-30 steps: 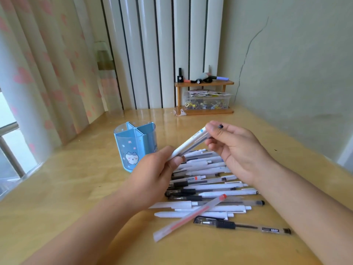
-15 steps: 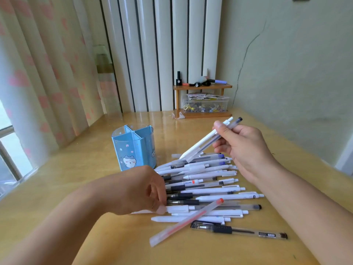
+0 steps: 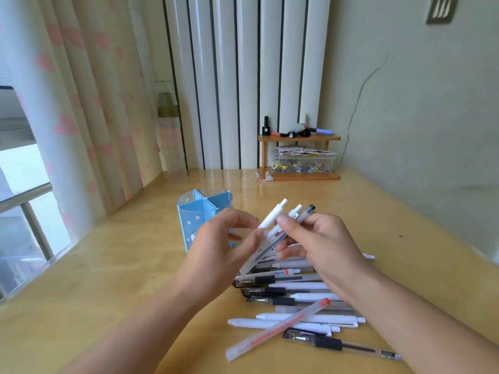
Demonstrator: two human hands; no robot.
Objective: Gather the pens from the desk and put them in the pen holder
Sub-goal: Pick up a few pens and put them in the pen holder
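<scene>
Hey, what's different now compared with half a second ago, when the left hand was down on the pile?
The left hand has lifted off the pile of pens and brought a white pen up to the right hand, which still grips its bundle and now has three pens showing. The blue pen holder, the red-capped pen and the desk shelf stayed put.

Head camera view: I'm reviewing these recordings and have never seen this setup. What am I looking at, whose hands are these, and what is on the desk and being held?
There is no robot. A person wears a camera on the head, looking forward and down at both bare hands. The right hand grips a small bundle of pens, and the left hand is at that bundle too. A pile of pens lies on the wooden desk beneath. A blue divided pen holder stands behind the left hand, with no pens visible in it. A small shelf sits at the far wall.
</scene>
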